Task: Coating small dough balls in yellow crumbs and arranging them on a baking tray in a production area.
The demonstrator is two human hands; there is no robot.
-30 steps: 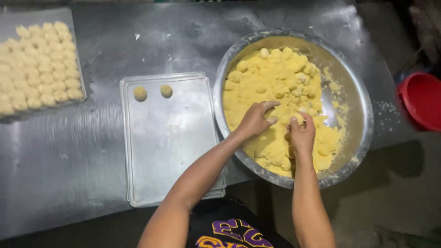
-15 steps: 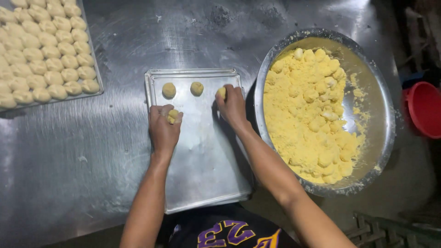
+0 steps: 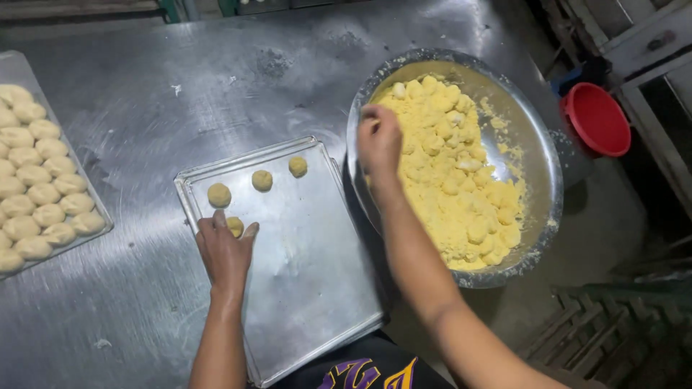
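Head view, left hand (image 3: 225, 252) loosely open over dough ball (image 3: 235, 226) on tray (image 3: 310, 288), right hand (image 3: 379, 140) curled in dough bowl (image 3: 540, 158)

1. A working bakery or food-production kitchen: a large scuffed steel table (image 3: 180, 86) fills most of the frame.
2. At right, a wide metal bowl (image 3: 537, 151) holds crumbly yellow dough (image 3: 461, 180).
3. Centre, a baking tray (image 3: 303, 288) carries dough balls (image 3: 262, 180); far left, a second tray (image 3: 101, 216) is packed with rows.
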